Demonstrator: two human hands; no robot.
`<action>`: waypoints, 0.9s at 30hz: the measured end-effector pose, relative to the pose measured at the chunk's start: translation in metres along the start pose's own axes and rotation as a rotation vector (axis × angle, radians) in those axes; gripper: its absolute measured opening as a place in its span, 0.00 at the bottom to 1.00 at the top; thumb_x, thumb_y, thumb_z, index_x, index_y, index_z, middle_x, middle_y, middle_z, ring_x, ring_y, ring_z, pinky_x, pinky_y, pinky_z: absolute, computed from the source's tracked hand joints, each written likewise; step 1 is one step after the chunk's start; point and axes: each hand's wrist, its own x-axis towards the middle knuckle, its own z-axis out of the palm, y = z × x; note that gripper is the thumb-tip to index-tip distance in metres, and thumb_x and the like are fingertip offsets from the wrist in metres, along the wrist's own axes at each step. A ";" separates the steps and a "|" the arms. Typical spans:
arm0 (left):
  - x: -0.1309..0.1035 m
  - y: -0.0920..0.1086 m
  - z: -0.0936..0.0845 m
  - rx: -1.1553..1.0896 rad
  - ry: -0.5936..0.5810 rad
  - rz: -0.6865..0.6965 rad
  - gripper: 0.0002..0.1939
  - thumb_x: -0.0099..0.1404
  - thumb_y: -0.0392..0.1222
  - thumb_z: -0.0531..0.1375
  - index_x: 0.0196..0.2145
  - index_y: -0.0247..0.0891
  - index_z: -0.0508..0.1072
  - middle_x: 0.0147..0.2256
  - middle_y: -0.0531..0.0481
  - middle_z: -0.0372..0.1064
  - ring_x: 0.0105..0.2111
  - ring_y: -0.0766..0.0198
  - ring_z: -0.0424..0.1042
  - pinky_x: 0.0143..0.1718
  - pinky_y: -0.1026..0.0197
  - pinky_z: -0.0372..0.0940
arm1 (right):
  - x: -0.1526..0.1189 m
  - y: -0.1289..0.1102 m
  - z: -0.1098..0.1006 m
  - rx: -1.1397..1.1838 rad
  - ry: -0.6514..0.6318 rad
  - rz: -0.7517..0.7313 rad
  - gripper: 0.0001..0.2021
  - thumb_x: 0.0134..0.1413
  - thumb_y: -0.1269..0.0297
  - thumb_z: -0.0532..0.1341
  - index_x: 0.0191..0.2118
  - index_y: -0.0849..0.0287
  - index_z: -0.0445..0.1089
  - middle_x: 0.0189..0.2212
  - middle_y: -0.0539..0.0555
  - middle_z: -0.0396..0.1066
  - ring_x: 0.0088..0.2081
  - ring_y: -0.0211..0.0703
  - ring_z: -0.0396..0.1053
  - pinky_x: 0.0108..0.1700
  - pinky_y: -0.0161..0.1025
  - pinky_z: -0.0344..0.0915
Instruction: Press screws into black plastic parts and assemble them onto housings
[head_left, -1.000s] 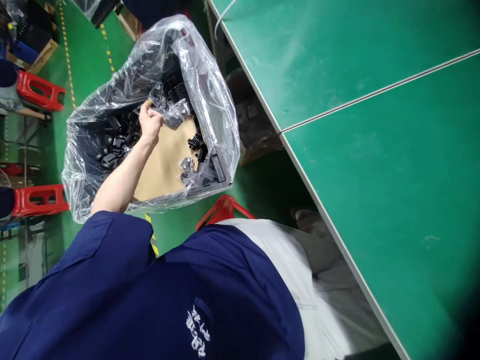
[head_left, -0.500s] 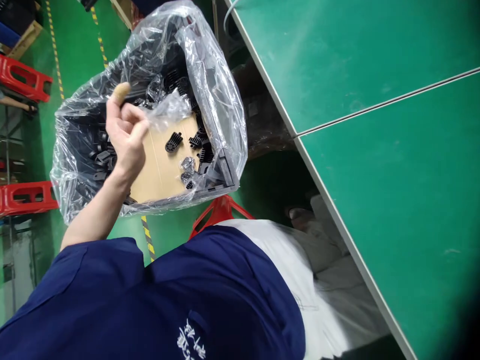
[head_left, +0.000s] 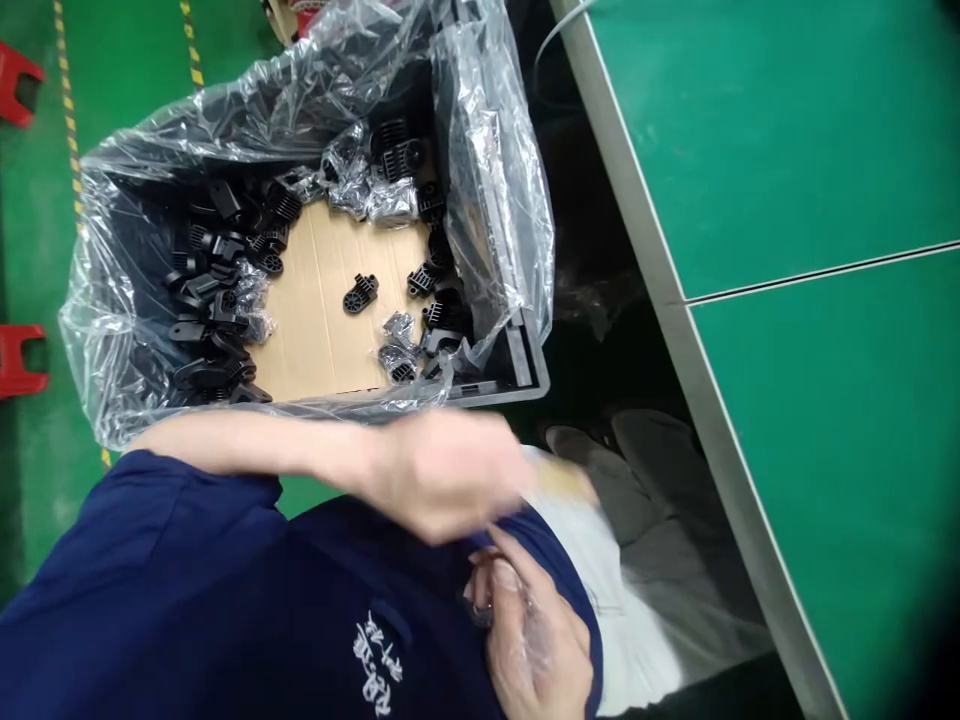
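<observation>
While the left hand (head_left: 450,475) crosses before the navy shirt (head_left: 262,600) as a blur, the right hand (head_left: 544,640) holds a small dark piece (head_left: 480,608) with clear film (head_left: 534,640) bunched about it. The right grip is curled, thumb and fingers pinching piece and film together. The state of the left grip cannot be told, nor whether it carries anything; whether the two hands touch is likewise unclear.

Stock is found in the crate (head_left: 536,380), which has a clear plastic liner (head_left: 109,300) draped over its walls and cardboard (head_left: 307,310) across its floor. Bare black parts (head_left: 206,375) are heaped along one side. A lone black part (head_left: 361,294) lies near the middle of the cardboard, well apart from the heaps. Wrapped parts (head_left: 395,203) sit at the far edge, and a wrapped pair (head_left: 397,360) rests near the corner closest to the desk (head_left: 787,180).

As to progress, the work is judged to be partway. Bare and wrapped parts share the crate, and the one piece in hand is not bare of its film. Many parts are left in the crate; no exact count is possible, as the heaps overlap.
</observation>
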 end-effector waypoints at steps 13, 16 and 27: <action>-0.086 -0.165 -0.045 0.291 -0.460 -0.546 0.23 0.56 0.30 0.55 0.51 0.33 0.71 0.35 0.44 0.75 0.41 0.56 0.72 0.59 0.46 0.59 | -0.002 -0.017 0.010 -0.136 -0.044 -0.005 0.13 0.64 0.67 0.55 0.51 0.58 0.72 0.23 0.49 0.72 0.21 0.37 0.70 0.31 0.34 0.73; -0.095 -0.164 -0.051 0.305 -0.309 -0.655 0.27 0.57 0.33 0.56 0.56 0.31 0.66 0.38 0.41 0.74 0.41 0.54 0.72 0.53 0.46 0.64 | -0.001 -0.015 0.012 -0.103 -0.036 0.025 0.13 0.64 0.66 0.55 0.50 0.58 0.72 0.22 0.48 0.71 0.20 0.36 0.70 0.28 0.33 0.71; -0.079 -0.093 -0.084 0.289 0.142 -0.312 0.31 0.60 0.35 0.62 0.60 0.39 0.60 0.35 0.50 0.74 0.37 0.62 0.73 0.44 0.53 0.70 | 0.096 -0.053 0.028 -0.383 0.186 -0.320 0.17 0.62 0.60 0.57 0.54 0.61 0.67 0.36 0.58 0.74 0.33 0.43 0.72 0.35 0.39 0.71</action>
